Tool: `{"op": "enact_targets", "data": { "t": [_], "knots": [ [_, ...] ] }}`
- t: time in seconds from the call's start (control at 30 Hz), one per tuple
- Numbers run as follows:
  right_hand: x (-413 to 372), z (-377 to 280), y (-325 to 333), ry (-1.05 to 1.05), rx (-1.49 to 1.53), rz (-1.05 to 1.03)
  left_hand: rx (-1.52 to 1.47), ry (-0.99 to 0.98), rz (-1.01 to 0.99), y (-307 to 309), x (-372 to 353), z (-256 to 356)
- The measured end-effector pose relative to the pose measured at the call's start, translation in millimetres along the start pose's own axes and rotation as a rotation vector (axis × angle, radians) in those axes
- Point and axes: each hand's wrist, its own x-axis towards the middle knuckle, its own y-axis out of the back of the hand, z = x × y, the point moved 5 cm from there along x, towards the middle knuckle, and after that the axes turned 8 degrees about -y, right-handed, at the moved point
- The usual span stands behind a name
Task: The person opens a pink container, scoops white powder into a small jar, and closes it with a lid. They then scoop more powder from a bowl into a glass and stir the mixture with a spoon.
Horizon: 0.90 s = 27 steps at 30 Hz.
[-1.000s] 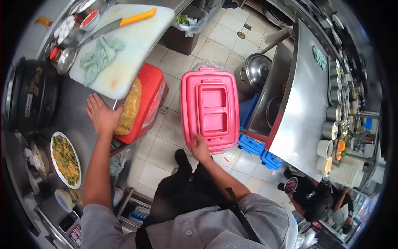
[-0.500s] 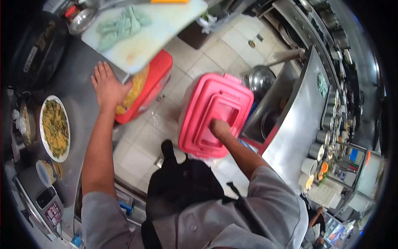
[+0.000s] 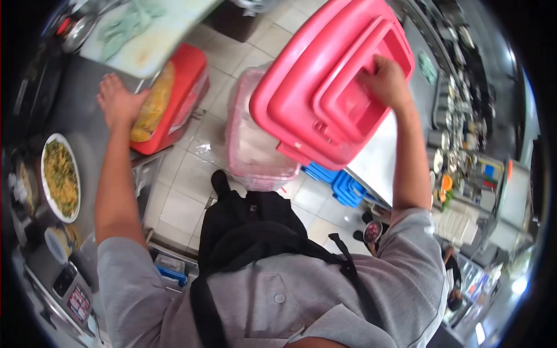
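Observation:
My right hand (image 3: 387, 84) grips the recessed handle of a large pink plastic lid (image 3: 299, 95), which is raised and tilted. Under it, on the floor, stands a see-through pink-tinted tub (image 3: 234, 124), its mouth partly uncovered and showing pale contents. The lid hides the tub's right side. My left hand (image 3: 120, 101) lies flat on the steel counter (image 3: 96, 124) with its fingers apart, holding nothing. Close beside it is a red container (image 3: 184, 72) with yellow food inside. A white cutting board (image 3: 154, 43) with a green cloth (image 3: 130, 26) lies just beyond that hand.
An oval white plate of yellow-green food (image 3: 61, 177) sits on the left counter, near a scale (image 3: 72, 290). Blue lids or boxes (image 3: 347, 188) are low behind the tub. Another steel counter (image 3: 374, 156) runs along the right. Another person (image 3: 454, 278) is at the far lower right.
The pink lid has come up off the tub in my right hand, moving up and to the right and tilting. My left hand stays flat on the counter.

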Motion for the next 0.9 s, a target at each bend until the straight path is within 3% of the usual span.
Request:
{"op": "enact_targets", "data": {
  "t": [0.03,0.17,0.2,0.37,0.43,0.47,0.5,0.53,0.6,0.7,0.77,0.8,0.83,0.87,0.9],
  "knots": [
    [5,16,17,-0.027,0.282,-0.082,-0.017,-0.025,0.003,1,-2,5],
    [9,93,67,-0.067,0.147,0.006,-0.032,-0.003,0.016,10,-3,4],
    [-4,96,76,-0.159,0.126,-0.021,-0.033,-0.007,0.016,8,-3,4],
    [-18,197,66,-0.326,0.196,-0.126,-0.01,-0.03,0.016,5,-2,3],
    [-18,237,55,-0.254,0.058,-0.095,0.045,-0.031,0.029,5,-3,4],
    [-14,251,50,-0.093,-0.066,-0.034,0.084,-0.051,0.008,5,-2,4],
    [-19,245,50,-0.133,-0.186,-0.084,0.12,-0.087,-0.006,5,1,5],
    [-14,252,47,-0.145,-0.509,-0.009,0.144,-0.106,0.029,2,1,6],
    [-15,254,42,-0.111,-0.581,-0.038,0.162,-0.139,0.047,-17,12,-3],
    [-30,289,46,-0.16,-0.511,0.338,0.128,-0.121,0.087,-45,20,-18],
    [-115,229,85,-0.253,-0.538,0.324,0.13,-0.131,0.06,-55,29,-26],
    [-159,213,101,-0.241,-0.428,0.428,0.155,-0.142,0.034,-57,29,-31],
    [-199,207,112,-0.221,-0.32,0.535,0.129,-0.186,0.027,-55,27,-34],
    [-232,218,114,-0.373,-0.3,0.495,0.101,-0.223,0.02,-57,23,-39],
    [-278,235,110,-0.396,-0.263,0.499,0.052,-0.266,0.161,-64,3,-48]
  ]
}}
